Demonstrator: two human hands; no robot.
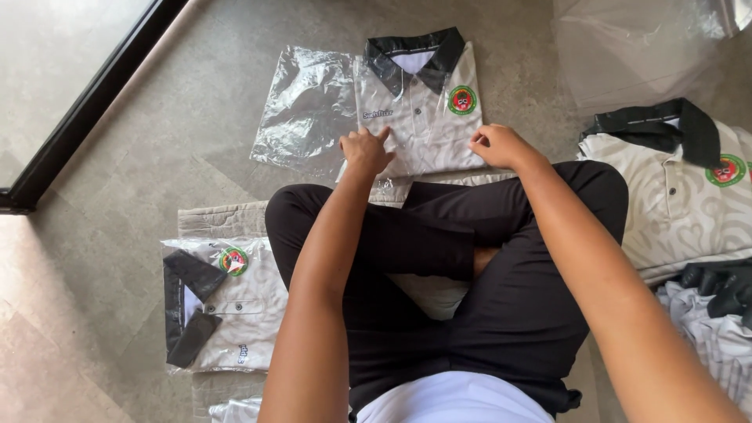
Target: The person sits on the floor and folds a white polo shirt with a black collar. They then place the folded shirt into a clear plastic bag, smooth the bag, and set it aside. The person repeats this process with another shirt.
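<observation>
We see a bagged shirt [227, 309] lying at our left on a towel [223, 219], a shirt pile [689, 196] at our right, loose plastic [634, 47] top right, and a dark door frame [94, 102] top left.

One view only, from a camera worn on the person's head. It looks steeply down and forward over the crossed legs [470, 266] to the floor [196, 133] in front. It sits close: both forearms run up from the bottom edge, filling much of the frame. The floor ahead takes the upper half, and a dark window frame [94, 102] cuts the top left corner.
</observation>
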